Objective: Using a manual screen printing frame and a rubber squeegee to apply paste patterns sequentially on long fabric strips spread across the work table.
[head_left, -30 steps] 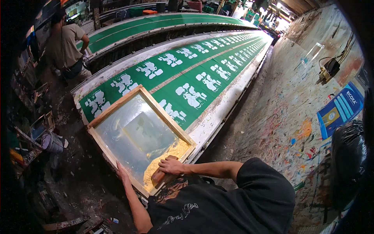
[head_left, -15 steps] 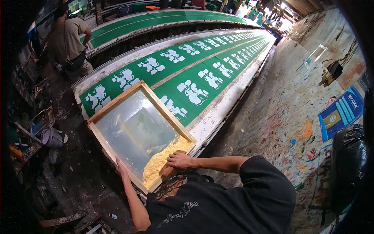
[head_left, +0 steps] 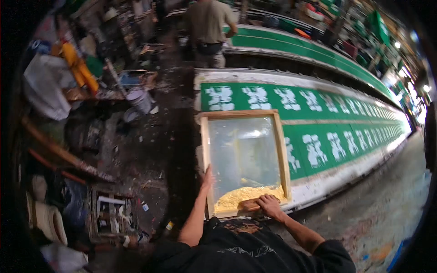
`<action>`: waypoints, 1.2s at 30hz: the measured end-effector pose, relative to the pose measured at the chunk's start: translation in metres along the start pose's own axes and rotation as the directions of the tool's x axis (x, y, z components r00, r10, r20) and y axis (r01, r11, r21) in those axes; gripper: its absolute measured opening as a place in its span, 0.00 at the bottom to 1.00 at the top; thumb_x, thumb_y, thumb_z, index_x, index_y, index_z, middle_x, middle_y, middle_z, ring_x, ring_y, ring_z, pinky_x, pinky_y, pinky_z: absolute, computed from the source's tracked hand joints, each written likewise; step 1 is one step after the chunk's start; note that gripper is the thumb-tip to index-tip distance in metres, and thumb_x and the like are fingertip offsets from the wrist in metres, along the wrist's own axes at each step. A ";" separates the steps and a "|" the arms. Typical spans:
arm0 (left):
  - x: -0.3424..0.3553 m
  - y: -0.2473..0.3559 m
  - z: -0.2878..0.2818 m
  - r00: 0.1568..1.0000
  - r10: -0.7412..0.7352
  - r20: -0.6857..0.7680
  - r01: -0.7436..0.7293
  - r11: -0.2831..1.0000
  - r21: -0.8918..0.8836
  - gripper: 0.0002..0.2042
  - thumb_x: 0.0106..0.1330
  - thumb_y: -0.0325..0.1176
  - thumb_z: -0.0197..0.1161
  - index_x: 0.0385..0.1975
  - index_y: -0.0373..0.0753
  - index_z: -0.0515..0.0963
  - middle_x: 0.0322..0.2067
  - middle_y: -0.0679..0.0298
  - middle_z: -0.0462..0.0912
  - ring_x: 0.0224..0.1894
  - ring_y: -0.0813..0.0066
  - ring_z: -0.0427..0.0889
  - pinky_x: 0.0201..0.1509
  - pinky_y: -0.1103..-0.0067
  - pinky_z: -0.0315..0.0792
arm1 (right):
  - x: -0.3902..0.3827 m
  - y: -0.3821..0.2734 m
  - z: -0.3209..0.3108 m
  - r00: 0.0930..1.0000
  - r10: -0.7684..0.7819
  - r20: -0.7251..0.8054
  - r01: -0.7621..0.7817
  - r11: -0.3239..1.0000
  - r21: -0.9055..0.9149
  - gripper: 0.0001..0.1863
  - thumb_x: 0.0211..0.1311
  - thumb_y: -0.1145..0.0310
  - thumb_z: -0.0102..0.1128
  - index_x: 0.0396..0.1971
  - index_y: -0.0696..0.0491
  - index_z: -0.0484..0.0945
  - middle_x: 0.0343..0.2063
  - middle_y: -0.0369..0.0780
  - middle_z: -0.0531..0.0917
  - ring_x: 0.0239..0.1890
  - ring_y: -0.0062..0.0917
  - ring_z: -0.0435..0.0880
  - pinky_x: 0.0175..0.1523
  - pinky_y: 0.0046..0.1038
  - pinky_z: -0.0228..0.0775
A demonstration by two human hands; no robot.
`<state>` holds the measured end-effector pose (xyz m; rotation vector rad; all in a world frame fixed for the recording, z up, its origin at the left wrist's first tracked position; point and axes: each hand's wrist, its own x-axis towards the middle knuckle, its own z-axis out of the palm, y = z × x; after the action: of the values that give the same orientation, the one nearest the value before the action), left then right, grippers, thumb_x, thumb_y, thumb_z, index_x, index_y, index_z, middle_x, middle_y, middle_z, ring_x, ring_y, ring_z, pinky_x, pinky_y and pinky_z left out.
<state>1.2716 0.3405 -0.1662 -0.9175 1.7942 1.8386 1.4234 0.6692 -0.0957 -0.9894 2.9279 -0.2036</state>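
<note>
A wood-framed screen point(head_left: 275, 145) with pale translucent mesh rests on the near end of a long table, over green fabric point(head_left: 307, 164) printed with rows of white shapes. Thick yellow paste point(head_left: 234, 193) lies along the screen's near edge. My left hand point(head_left: 207, 177) grips the frame's left rail, its fingers partly hidden. My right hand point(head_left: 268, 204) has its fingers wrapped over a wooden squeegee point(head_left: 250, 204) at the paste's near side.
Another person point(head_left: 207, 25) stands at the near end of a second green-topped table point(head_left: 273, 41) behind mine. On the left are a dark littered floor point(head_left: 150, 191), a grey bucket point(head_left: 139, 101), yellow cloth or plastic point(head_left: 77, 68), boards and frames. The long table runs off to the right.
My view has swung left, bringing the cluttered left side in and squaring up the screen. Both hands keep their holds on frame and squeegee; the squeegee remains at the paste.
</note>
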 end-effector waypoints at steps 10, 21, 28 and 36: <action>0.036 -0.037 -0.023 0.883 0.220 -0.416 -0.121 0.960 0.251 0.51 0.56 0.73 0.54 0.63 0.26 0.64 0.44 0.42 0.80 0.35 0.56 0.85 0.43 0.66 0.79 | 0.017 0.006 -0.010 0.992 -0.119 -0.027 0.118 0.992 -0.033 0.15 0.50 0.68 0.59 0.41 0.47 0.77 0.36 0.37 0.76 0.43 0.33 0.75 0.47 0.36 0.66; 0.062 -0.055 -0.015 0.920 0.261 -0.292 -0.294 0.953 -0.076 0.44 0.51 0.74 0.59 0.34 0.25 0.77 0.23 0.54 0.82 0.24 0.65 0.84 0.27 0.71 0.78 | 0.014 0.013 -0.010 0.995 -0.101 -0.014 0.101 0.995 -0.011 0.18 0.47 0.71 0.60 0.43 0.47 0.78 0.37 0.37 0.77 0.43 0.33 0.75 0.46 0.36 0.67; 0.049 -0.047 -0.013 0.983 0.095 -0.158 -0.112 0.988 -0.102 0.43 0.51 0.75 0.58 0.33 0.27 0.80 0.23 0.53 0.83 0.26 0.63 0.85 0.30 0.71 0.78 | 0.007 0.014 -0.020 0.996 -0.087 -0.005 0.087 0.996 0.003 0.17 0.44 0.74 0.59 0.39 0.48 0.79 0.35 0.38 0.77 0.41 0.34 0.75 0.46 0.36 0.69; 0.056 -0.048 -0.002 0.972 0.099 -0.215 -0.108 0.994 -0.032 0.46 0.52 0.76 0.53 0.35 0.25 0.80 0.26 0.50 0.84 0.31 0.58 0.86 0.38 0.70 0.79 | 0.022 0.010 -0.021 0.992 -0.072 -0.108 0.075 0.997 0.023 0.16 0.45 0.74 0.58 0.38 0.48 0.80 0.35 0.38 0.77 0.42 0.34 0.75 0.46 0.35 0.68</action>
<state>1.2658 0.3344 -0.2397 -1.0935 1.9697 1.9118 1.3983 0.6659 -0.0764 -1.1170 2.9774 -0.3075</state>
